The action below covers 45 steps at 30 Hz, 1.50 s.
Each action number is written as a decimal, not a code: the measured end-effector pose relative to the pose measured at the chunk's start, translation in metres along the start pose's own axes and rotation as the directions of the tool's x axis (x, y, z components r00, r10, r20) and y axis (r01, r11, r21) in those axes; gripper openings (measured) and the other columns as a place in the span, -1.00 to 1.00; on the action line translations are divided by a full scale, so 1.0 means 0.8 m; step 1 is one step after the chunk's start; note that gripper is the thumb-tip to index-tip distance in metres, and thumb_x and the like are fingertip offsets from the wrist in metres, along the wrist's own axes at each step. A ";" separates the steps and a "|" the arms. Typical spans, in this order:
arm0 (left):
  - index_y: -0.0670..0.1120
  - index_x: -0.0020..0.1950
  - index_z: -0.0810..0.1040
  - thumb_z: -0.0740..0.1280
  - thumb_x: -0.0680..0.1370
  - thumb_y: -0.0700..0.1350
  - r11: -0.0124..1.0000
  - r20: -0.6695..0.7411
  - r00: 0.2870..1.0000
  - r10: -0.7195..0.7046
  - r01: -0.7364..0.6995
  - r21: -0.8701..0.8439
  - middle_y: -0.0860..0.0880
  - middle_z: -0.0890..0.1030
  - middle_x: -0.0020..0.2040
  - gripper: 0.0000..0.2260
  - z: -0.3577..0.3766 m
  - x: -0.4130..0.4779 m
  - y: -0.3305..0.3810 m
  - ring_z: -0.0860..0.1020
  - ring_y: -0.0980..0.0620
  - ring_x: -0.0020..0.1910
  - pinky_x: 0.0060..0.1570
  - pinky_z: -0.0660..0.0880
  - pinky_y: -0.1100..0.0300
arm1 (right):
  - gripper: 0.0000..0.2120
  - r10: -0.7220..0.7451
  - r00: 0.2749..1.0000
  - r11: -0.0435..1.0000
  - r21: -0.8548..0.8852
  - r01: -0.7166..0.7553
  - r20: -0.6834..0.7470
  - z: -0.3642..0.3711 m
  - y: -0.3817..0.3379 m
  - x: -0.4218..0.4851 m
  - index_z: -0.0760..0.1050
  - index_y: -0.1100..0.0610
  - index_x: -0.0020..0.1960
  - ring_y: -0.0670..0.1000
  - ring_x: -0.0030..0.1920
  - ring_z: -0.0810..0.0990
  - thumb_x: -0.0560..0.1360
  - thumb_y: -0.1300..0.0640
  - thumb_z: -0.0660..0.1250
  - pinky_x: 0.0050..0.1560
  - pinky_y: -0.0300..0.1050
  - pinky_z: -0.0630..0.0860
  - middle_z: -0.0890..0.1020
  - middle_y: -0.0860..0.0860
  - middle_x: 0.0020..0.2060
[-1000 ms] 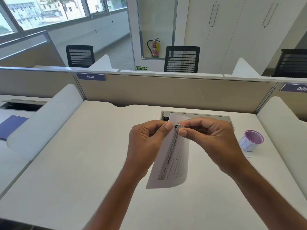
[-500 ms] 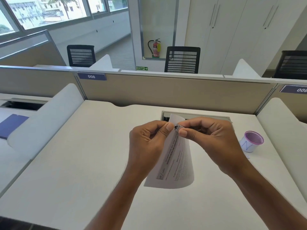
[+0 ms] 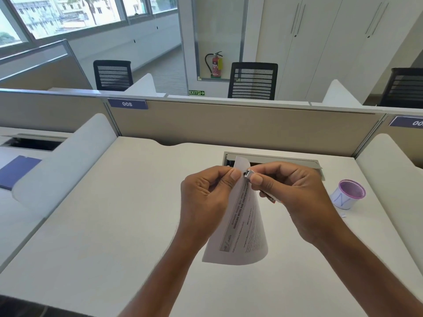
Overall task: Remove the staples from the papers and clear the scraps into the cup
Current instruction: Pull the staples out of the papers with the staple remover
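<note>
Printed papers (image 3: 242, 227) hang in the air above the white desk (image 3: 114, 225), curling at the bottom. My left hand (image 3: 206, 200) pinches their top corner between thumb and forefinger. My right hand (image 3: 295, 197) grips a small metal staple remover (image 3: 248, 173), whose jaw sits at that same corner; its other end sticks out under my palm. The staple itself is too small to make out. A white paper cup (image 3: 345, 197) with a purple rim stands on the desk to the right of my right hand.
A tiny white scrap (image 3: 343, 215) lies on the desk just in front of the cup. A grey cable flap (image 3: 286, 160) sits behind my hands. Beige partitions close the desk at the back, white dividers (image 3: 59, 165) at both sides.
The hanging sheets have swung and curled a little more at the bottom. Both hands keep their hold at the top corner, with hardly any movement.
</note>
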<state>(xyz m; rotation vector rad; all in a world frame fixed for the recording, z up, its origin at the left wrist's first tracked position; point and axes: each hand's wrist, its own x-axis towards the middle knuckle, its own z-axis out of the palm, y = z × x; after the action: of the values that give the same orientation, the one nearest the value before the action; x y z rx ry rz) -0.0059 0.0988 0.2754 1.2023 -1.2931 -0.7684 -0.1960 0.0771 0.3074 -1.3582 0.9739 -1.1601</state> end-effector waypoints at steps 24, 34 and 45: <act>-0.24 0.05 0.65 0.43 0.69 -0.18 0.656 0.141 0.831 -0.539 0.519 -0.548 -0.16 0.79 0.02 -0.88 0.016 -0.005 0.016 0.79 -0.16 0.07 -0.04 0.73 0.04 | -0.52 -0.101 0.994 0.827 -0.559 0.059 -0.044 0.032 0.015 -0.026 0.63 -0.16 0.21 -0.16 0.02 0.63 0.35 -0.13 0.70 -0.07 -0.36 0.61 0.63 -0.28 0.01; -0.25 0.18 0.70 0.43 0.65 -0.29 0.455 0.284 0.736 -0.614 0.625 -0.635 -0.27 0.78 0.16 -0.87 0.006 -0.007 0.020 0.81 -0.13 0.02 0.15 0.75 0.01 | -0.83 -0.537 0.787 0.149 -0.884 0.443 0.303 0.006 0.032 -0.007 0.69 0.12 0.13 0.13 -0.07 0.62 0.57 0.22 0.43 -0.24 0.05 0.60 0.66 0.05 -0.01; -0.21 0.32 0.64 0.54 0.54 -0.20 0.351 0.398 0.625 -0.671 0.741 -0.572 -0.28 0.77 0.20 -0.64 -0.009 0.000 0.014 0.81 -0.19 0.05 0.19 0.72 -0.09 | -0.82 -0.515 0.697 0.155 -0.745 0.648 0.499 -0.033 0.024 0.019 0.71 0.18 0.14 0.11 0.00 0.63 0.56 0.32 0.45 -0.10 0.01 0.59 0.65 0.07 0.04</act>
<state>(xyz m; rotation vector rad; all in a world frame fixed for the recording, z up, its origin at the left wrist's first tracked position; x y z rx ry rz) -0.0011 0.1036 0.2870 1.0404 -0.3305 -1.8057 -0.2181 0.0551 0.2898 -2.9183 1.0169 -1.0441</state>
